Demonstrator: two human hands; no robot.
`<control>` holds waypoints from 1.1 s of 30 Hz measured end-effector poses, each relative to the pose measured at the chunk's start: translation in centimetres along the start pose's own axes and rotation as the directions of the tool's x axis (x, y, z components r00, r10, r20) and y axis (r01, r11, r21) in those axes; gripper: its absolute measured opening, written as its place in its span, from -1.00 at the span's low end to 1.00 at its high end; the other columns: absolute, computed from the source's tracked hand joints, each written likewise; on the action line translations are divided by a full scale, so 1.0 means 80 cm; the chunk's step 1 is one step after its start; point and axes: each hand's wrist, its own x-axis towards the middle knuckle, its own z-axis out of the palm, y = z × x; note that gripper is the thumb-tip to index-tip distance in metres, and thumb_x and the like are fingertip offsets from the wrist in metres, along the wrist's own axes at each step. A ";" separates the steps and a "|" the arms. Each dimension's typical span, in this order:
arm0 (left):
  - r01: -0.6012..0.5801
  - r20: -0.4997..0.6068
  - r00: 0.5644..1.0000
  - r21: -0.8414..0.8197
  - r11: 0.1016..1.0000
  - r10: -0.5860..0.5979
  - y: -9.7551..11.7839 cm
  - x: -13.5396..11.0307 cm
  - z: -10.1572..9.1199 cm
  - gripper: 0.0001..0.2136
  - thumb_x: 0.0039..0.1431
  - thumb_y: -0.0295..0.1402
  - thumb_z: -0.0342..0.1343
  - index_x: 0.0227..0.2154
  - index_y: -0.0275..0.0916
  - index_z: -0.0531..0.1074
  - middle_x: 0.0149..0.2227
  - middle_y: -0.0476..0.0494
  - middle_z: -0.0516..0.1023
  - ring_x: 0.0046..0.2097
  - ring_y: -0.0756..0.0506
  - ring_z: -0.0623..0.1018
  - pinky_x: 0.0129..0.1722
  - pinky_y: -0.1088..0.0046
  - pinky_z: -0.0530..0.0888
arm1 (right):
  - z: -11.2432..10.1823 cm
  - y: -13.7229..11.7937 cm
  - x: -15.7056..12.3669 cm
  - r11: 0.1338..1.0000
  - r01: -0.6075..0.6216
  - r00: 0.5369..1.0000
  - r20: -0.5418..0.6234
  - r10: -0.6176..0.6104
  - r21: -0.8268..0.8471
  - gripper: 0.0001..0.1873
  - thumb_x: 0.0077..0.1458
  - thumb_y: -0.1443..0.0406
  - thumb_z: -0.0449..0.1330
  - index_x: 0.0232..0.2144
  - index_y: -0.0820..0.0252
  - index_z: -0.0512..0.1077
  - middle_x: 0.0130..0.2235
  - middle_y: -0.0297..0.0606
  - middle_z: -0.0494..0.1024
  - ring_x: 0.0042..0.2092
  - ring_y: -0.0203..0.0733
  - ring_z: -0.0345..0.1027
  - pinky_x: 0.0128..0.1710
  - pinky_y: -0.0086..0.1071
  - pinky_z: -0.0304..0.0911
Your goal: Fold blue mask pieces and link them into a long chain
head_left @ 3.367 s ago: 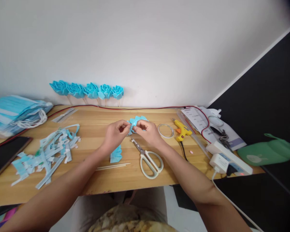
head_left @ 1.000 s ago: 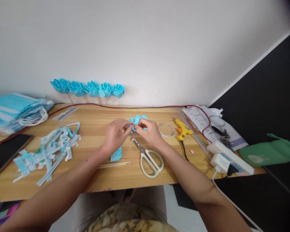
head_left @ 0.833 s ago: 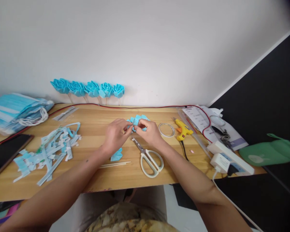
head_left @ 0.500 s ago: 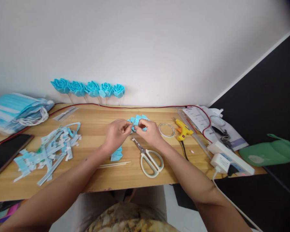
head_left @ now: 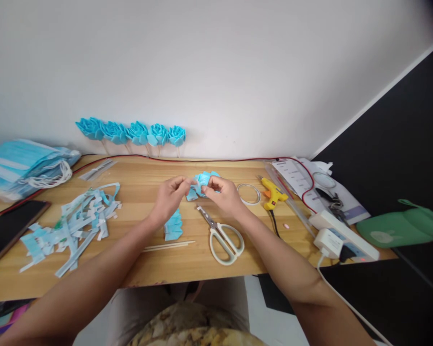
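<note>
From my head camera, I look down on a wooden desk against a white wall, both my forearms reaching over it. My left hand has thumb and forefinger pressed together; whether something thin sits between their tips I cannot tell. Just beside it, my right hand pinches a small light-blue piece between thumb and forefinger, its outline blending into the scalloped blue pieces lying right behind on the desk.

Under my left wrist lies a second blue stack with a wavy edge, and nearer me two pale wooden sticks. White-handled scissors lie below my right hand, blades pointing away. To their right are a roll of tape and a yellow glue gun. Far right, a white power strip sits near a green pouch.

On the left are cut strips, a dark phone and bagged blue face masks. Five blue fabric flowers on thin stems lean against the wall.
</note>
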 end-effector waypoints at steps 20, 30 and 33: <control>0.140 0.111 0.986 -0.180 0.974 -0.121 -0.006 -0.001 0.007 -0.68 -0.08 -0.11 0.33 -0.57 -0.27 0.43 -0.56 0.02 0.39 -0.46 0.03 0.31 -0.40 0.49 0.25 | 0.003 0.005 -0.003 0.996 -0.056 0.996 0.075 0.051 0.067 -0.78 0.07 0.15 0.20 -0.47 0.17 0.36 -0.46 -0.40 0.35 -0.38 -0.28 0.17 -0.35 -0.39 0.11; 0.177 0.141 0.978 -0.194 0.965 -0.152 -0.008 0.002 0.002 -0.66 -0.02 -0.07 0.27 -0.60 -0.24 0.39 -0.60 0.02 0.34 -0.49 0.03 0.28 -0.42 0.48 0.26 | -0.003 0.003 -0.001 0.997 -0.046 0.992 0.119 0.038 0.063 -0.75 0.08 0.15 0.20 -0.53 0.16 0.36 -0.48 -0.36 0.42 -0.37 -0.25 0.26 -0.35 -0.38 0.16; 0.168 0.121 0.982 -0.202 0.965 -0.145 -0.009 0.004 0.001 -0.67 0.01 -0.08 0.25 -0.58 -0.24 0.38 -0.59 0.03 0.34 -0.50 0.03 0.29 -0.43 0.49 0.27 | -0.002 0.006 0.000 0.995 -0.057 0.993 0.103 0.049 0.080 -0.74 0.08 0.15 0.19 -0.55 0.16 0.35 -0.49 -0.35 0.44 -0.39 -0.27 0.27 -0.35 -0.38 0.17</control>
